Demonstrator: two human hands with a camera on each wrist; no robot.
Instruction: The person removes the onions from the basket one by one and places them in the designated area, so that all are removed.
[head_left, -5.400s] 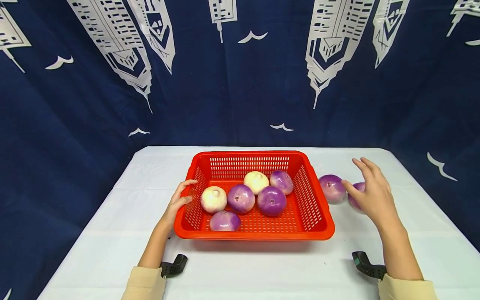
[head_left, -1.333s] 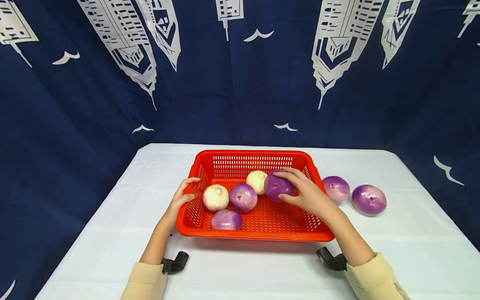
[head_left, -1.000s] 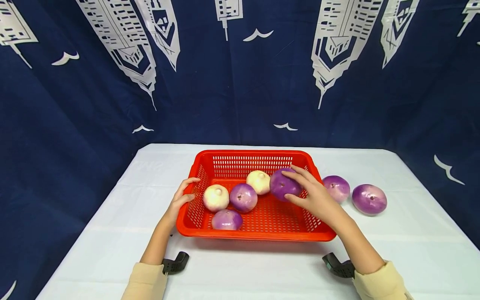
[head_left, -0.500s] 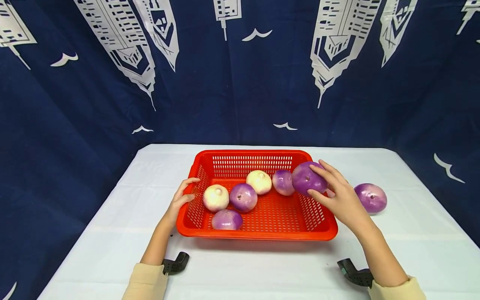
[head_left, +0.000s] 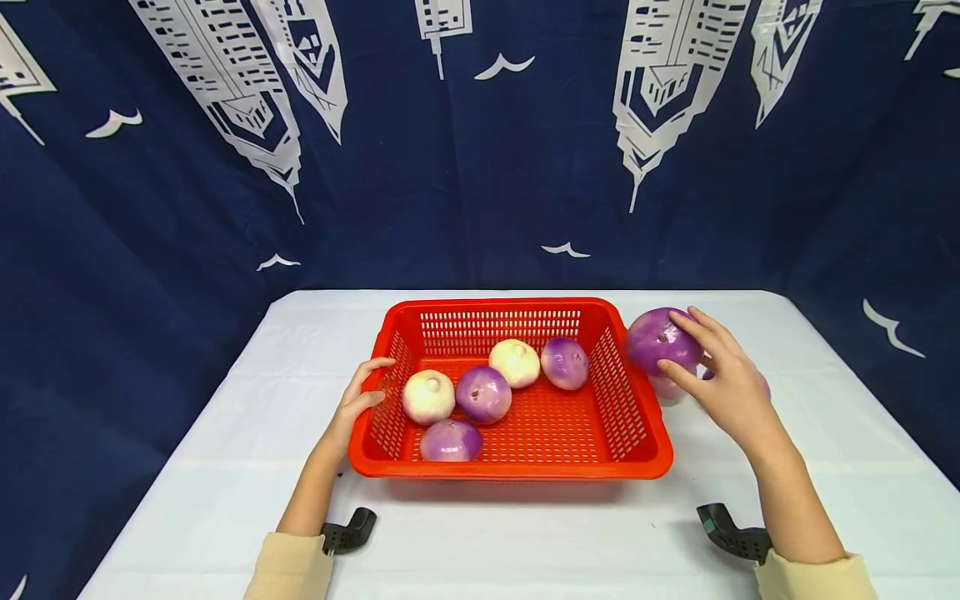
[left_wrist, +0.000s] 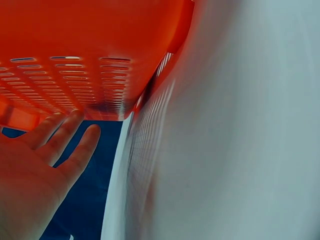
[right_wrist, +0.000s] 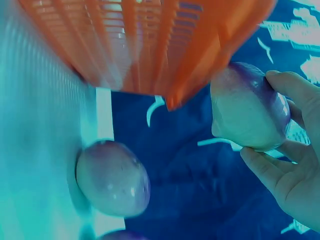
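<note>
My right hand (head_left: 727, 387) pinches a purple onion (head_left: 660, 340) between thumb and fingers, above the right rim of a red plastic basket (head_left: 517, 472). In the right wrist view that onion (right_wrist: 245, 110) has a pale underside. My left hand (head_left: 352, 410) holds the basket's left rim; in the left wrist view several fingers (left_wrist: 75, 155) lie along its outer wall. Inside the basket are two white onions, one at left (head_left: 427, 397) and one farther back (head_left: 514, 363), and three purple onions, at the middle (head_left: 483, 395), front (head_left: 451, 441) and back right (head_left: 566, 364).
On the table (head_left: 225, 467), right of the basket, lies a purple onion (right_wrist: 113, 177), mostly covered in the head view by the held one. Another purple onion (head_left: 763, 385) is largely behind my right hand. A dark blue printed curtain (head_left: 465, 183) hangs behind the table.
My right hand has carried the purple onion up and rightward, from inside the basket to beyond its right rim. The back-right onion in the basket is uncovered. My left hand has stayed at the rim.
</note>
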